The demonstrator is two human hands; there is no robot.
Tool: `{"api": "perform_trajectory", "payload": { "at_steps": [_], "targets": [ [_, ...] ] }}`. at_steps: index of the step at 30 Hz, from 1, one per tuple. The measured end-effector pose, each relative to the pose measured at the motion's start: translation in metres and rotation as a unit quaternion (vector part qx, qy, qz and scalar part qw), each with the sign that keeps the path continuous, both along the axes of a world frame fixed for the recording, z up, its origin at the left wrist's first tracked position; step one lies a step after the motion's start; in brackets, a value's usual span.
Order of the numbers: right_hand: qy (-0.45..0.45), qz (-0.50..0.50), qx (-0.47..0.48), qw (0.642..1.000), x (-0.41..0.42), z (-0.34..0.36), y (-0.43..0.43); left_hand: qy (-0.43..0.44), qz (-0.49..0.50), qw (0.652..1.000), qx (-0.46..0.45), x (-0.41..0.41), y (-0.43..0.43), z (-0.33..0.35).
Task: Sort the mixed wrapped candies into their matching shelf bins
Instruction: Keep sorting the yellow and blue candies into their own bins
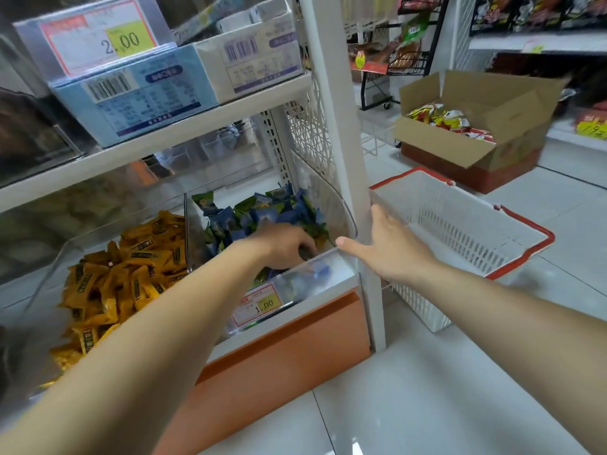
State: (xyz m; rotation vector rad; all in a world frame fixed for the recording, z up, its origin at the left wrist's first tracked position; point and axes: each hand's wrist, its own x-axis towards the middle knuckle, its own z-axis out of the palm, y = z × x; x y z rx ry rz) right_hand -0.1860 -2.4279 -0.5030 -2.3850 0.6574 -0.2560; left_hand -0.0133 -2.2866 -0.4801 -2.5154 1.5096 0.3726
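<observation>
Inside bin [330,200], left hand [282,244] curls fingers into blue-green candies [262,211], grasp unclear; candies jumbled, long axes every way. Right hand [391,247] flat, fingers released, at bin's right corner.

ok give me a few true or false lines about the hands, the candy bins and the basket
1. The left hand reaches into the bin of blue and green candies. True.
2. The yellow candies fill the compartment to the right of the blue and green ones. False: they lie to the left, behind a clear divider.
3. The right hand is open, with its thumb at the bin's front right corner. True.
4. The white basket sits on the shelf. False: it stands on the floor beside the shelf.
5. The price tag on this bin's front reads 2.00. False: it reads 1.00.
</observation>
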Motion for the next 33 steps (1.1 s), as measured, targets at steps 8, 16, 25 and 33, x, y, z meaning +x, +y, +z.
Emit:
{"api": "perform_trajectory", "payload": {
  "at_steps": [8,16,25,33],
  "targets": [
    [0.054,-0.062,-0.13,0.988,-0.011,0.017,0.003,-0.117,0.036,0.992,-0.019,0.02,0.041,0.033],
    [-0.096,0.073,-0.054,0.991,-0.017,0.035,0.027,-0.131,0.08,0.987,-0.048,-0.001,0.098,0.037],
    [0.064,0.15,-0.073,0.984,0.091,0.047,0.056,-0.197,0.049,0.957,-0.21,-0.032,0.144,0.014],
    [0.171,0.095,-0.03,0.98,0.145,0.018,0.059,-0.156,0.034,0.941,-0.299,-0.035,0.15,0.003]
  ]
}}
